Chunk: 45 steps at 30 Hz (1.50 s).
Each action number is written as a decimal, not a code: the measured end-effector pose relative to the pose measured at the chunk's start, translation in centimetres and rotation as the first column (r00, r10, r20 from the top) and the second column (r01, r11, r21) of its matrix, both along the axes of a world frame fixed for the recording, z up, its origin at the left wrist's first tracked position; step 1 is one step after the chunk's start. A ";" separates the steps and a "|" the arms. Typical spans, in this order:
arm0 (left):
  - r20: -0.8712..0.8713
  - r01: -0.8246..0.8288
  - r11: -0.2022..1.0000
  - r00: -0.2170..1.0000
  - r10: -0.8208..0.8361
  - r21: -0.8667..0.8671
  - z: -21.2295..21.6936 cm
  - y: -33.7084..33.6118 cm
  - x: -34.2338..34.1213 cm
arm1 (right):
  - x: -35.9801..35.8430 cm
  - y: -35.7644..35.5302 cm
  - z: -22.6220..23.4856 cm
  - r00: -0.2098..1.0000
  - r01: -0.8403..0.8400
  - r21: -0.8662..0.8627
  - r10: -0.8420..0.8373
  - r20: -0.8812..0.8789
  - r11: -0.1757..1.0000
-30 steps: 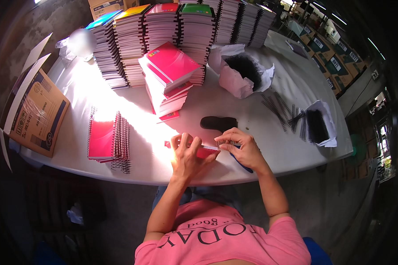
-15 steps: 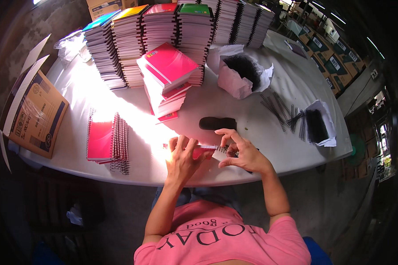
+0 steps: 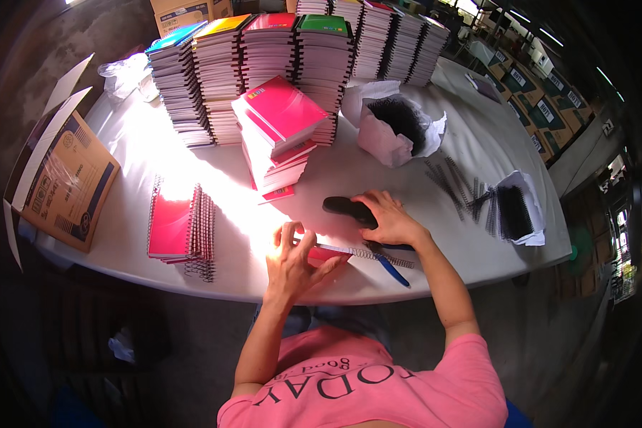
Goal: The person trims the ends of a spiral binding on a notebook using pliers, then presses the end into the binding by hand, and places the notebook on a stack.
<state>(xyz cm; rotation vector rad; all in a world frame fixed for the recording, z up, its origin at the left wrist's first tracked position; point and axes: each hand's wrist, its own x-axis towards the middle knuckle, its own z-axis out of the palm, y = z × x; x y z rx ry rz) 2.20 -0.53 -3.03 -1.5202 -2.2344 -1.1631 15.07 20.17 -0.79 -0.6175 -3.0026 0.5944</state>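
Two bare hands work at the near edge of the white bench (image 3: pixel 478 164). Left hand (image 3: pixel 292 260) lies flat, grip open, fingers spread over a red spiral notebook (image 3: pixel 328 253) whose wire coil (image 3: pixel 378 255) points right. Right hand (image 3: pixel 389 220) rests on a black hand tool (image 3: pixel 346 208) just behind the notebook; whether its grip closes on the tool I cannot tell. A blue-handled tool (image 3: pixel 392 271) lies beside the coil. To the left sits a small stack of bound red notebooks (image 3: pixel 182 228). Farther back a leaning pile of red notebooks (image 3: pixel 278 135), a paper-wrapped bundle of black coils (image 3: pixel 396 125), loose black coils (image 3: pixel 456 185), then tall notebook stacks (image 3: pixel 264 64).
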 end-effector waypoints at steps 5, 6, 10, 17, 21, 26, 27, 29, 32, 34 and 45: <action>-0.111 -0.004 0.999 0.994 0.007 0.033 -0.5 0.4 -0.4 | -0.4 -0.8 0.3 0.975 -0.089 -0.374 0.005 -0.221 0.923; -0.075 -0.001 1.000 0.997 0.003 0.017 -0.4 0.1 -0.2 | -0.1 -1.1 0.6 0.952 -0.120 -0.663 -0.104 -0.288 0.739; 0.009 0.026 0.999 1.000 -0.026 0.021 -0.3 0.2 0.0 | 0.7 -1.9 -0.1 0.759 -0.617 -0.784 -0.211 -0.616 0.069; 0.005 0.046 0.999 0.999 -0.046 -0.020 -0.5 -0.2 -0.2 | 0.4 -3.2 1.2 0.757 -0.576 -0.679 -0.018 -0.654 0.456; -0.044 0.050 0.998 0.998 -0.052 -0.031 -0.2 -0.1 -0.5 | 0.2 -2.0 1.6 0.911 -0.111 -0.530 -0.128 -0.393 0.841; 0.109 0.055 0.998 0.993 -0.050 -0.040 -0.4 0.0 -0.2 | 0.7 -4.0 4.3 0.882 -0.301 -0.506 0.034 -0.470 0.809; 0.109 0.048 0.998 0.993 -0.043 -0.036 -0.5 -0.1 -0.2 | 1.0 -4.1 4.1 0.877 -0.237 -0.525 -0.053 -0.478 0.818; 0.062 -0.002 1.000 0.998 0.001 0.016 -0.1 0.3 0.5 | 2.0 -4.2 4.3 0.805 -0.153 -0.532 -0.207 -0.556 0.833; 0.064 -0.004 0.999 0.998 0.002 0.031 -0.7 1.0 0.7 | 3.1 -7.2 5.5 0.660 -0.062 -0.617 -0.432 -0.615 0.784; 0.048 0.014 0.998 0.999 -0.017 0.059 -0.5 1.0 0.7 | 2.5 -9.7 5.2 0.617 0.123 -0.505 -0.464 -0.635 0.854; 0.457 0.077 0.997 0.886 -0.079 0.023 0.2 0.5 0.6 | 5.2 -13.1 0.6 0.559 0.121 -0.534 -0.502 -0.660 0.837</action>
